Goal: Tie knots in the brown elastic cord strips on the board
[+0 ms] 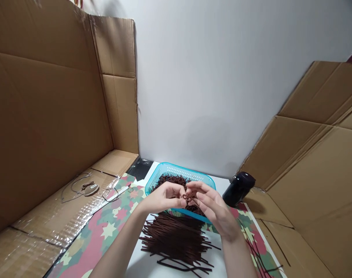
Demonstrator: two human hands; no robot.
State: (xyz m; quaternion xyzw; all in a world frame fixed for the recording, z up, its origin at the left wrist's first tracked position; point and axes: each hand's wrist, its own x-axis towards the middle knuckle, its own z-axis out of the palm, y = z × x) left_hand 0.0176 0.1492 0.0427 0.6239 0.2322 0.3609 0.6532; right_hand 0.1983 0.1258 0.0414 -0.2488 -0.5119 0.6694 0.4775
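My left hand pinches a thin brown cord between thumb and fingertips. Facing it, my right hand has its fingers bent around the same cord, which curls into a small loop between the two hands. Its ends are hidden by my fingers. Below my hands, a thick pile of dark brown cord pieces lies side by side on a white surface. Just behind my hands stands a light blue plastic basket holding many short brown pieces.
A black cylindrical object stands at the right. Loose cords lie on the patterned cover at the right side. A round beige object rests on cardboard at the left. Cardboard walls flank both sides, with a white wall behind.
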